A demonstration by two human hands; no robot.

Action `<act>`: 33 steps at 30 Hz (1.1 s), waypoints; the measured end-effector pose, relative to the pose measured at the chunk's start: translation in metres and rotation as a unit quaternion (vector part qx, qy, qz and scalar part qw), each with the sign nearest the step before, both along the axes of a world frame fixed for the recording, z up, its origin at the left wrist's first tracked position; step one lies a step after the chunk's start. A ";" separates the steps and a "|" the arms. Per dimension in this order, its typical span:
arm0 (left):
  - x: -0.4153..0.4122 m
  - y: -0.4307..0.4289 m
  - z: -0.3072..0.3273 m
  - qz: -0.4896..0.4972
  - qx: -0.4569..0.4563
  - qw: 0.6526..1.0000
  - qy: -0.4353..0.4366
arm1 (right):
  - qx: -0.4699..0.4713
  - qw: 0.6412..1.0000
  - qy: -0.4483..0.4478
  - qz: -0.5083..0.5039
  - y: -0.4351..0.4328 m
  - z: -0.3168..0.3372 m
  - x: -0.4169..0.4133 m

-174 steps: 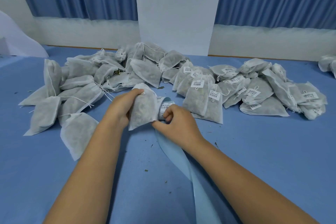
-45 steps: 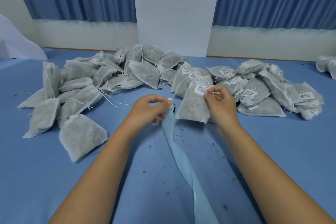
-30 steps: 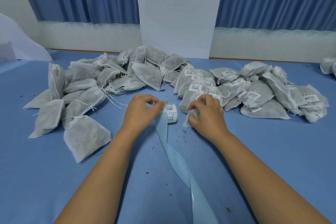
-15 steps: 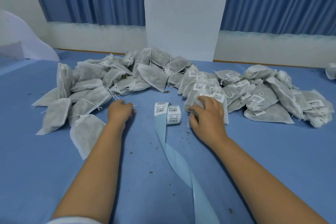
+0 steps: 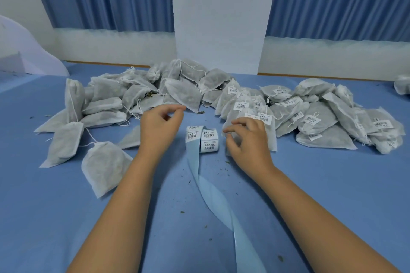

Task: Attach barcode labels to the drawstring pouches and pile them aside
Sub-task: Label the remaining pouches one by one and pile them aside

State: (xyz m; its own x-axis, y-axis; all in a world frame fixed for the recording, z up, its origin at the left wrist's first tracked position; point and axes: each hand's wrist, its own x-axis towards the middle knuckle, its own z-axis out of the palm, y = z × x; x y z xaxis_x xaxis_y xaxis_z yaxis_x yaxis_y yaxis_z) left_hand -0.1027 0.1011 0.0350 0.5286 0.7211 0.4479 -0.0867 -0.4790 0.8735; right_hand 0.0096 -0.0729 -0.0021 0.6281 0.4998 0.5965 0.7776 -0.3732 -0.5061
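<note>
Unlabelled grey-white drawstring pouches point(image 5: 104, 104) lie heaped at the left and back. The pouches with barcode labels point(image 5: 315, 117) are piled at the right. A small roll of barcode labels point(image 5: 209, 140) stands between my hands, and its pale blue backing strip point(image 5: 218, 199) trails toward me. My left hand point(image 5: 158, 127) hovers left of the roll with loosely curled fingers and nothing visible in it. One pouch point(image 5: 130, 138) is partly hidden behind it. My right hand point(image 5: 246, 139) rests with bent, spread fingers on the nearest labelled pouch point(image 5: 269, 134).
The blue table point(image 5: 332, 184) carries small dark crumbs near the strip. One unlabelled pouch point(image 5: 104, 166) lies alone, closest to me at the left. A white pillar point(image 5: 219, 17) and blue curtains stand behind. White sheet material point(image 5: 26, 51) sits at the far left.
My right hand laid the freshly labelled pouch on the right pile and stayed on it. My left hand let go of the strip, reached to the unlabelled pouches, then came back toward the roll.
</note>
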 end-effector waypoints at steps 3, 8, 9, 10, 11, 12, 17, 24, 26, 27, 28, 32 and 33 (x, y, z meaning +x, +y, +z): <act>-0.001 -0.022 0.004 -0.094 0.040 0.995 0.006 | 0.034 0.995 0.060 0.071 0.003 0.007 -0.008; 0.001 -0.044 0.005 -0.173 0.075 0.981 0.039 | 0.082 0.950 0.217 0.210 0.008 0.020 -0.024; 0.001 -0.044 0.005 -0.178 0.081 0.980 0.044 | 0.086 0.943 0.234 0.218 0.009 0.021 -0.025; 0.001 -0.045 0.004 -0.181 0.084 0.979 0.047 | 0.092 0.940 0.249 0.216 0.010 0.021 -0.026; 0.002 -0.045 0.004 -0.183 0.085 0.978 0.047 | 0.102 0.936 0.267 0.208 0.010 0.021 -0.026; 0.002 -0.044 0.004 -0.187 0.083 0.978 0.042 | 0.115 0.930 0.288 0.199 0.010 0.021 -0.026; 0.003 -0.036 0.002 -0.183 0.073 0.980 -0.011 | 0.158 0.900 0.351 0.206 0.009 0.023 -0.027; 0.003 -0.021 -0.006 -0.176 0.246 0.943 0.141 | 0.231 0.846 0.424 0.227 0.004 0.034 -0.025; 0.004 -0.019 -0.006 -0.160 0.273 0.939 0.135 | 0.244 0.833 0.439 0.232 0.002 0.036 -0.024; 0.004 -0.017 -0.006 -0.150 0.282 0.939 0.125 | 0.250 0.827 0.445 0.237 0.002 0.036 -0.024; 0.004 -0.015 -0.006 -0.138 0.289 0.940 0.116 | 0.256 0.820 0.452 0.240 0.001 0.037 -0.023; 0.002 -0.007 -0.004 -0.098 0.289 0.947 0.096 | 0.289 0.784 0.484 0.258 0.000 0.041 -0.023; 0.001 -0.006 -0.003 -0.099 0.279 0.950 0.096 | 0.295 0.778 0.488 0.265 0.000 0.042 -0.024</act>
State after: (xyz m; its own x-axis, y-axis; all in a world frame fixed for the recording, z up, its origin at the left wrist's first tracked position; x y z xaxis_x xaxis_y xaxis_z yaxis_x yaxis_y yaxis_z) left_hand -0.1021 0.0954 0.0325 0.7398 0.2782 0.6126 -0.0872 -0.8632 0.4973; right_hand -0.0141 -0.0731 0.0396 0.7247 0.6627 0.1888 -0.1189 0.3901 -0.9131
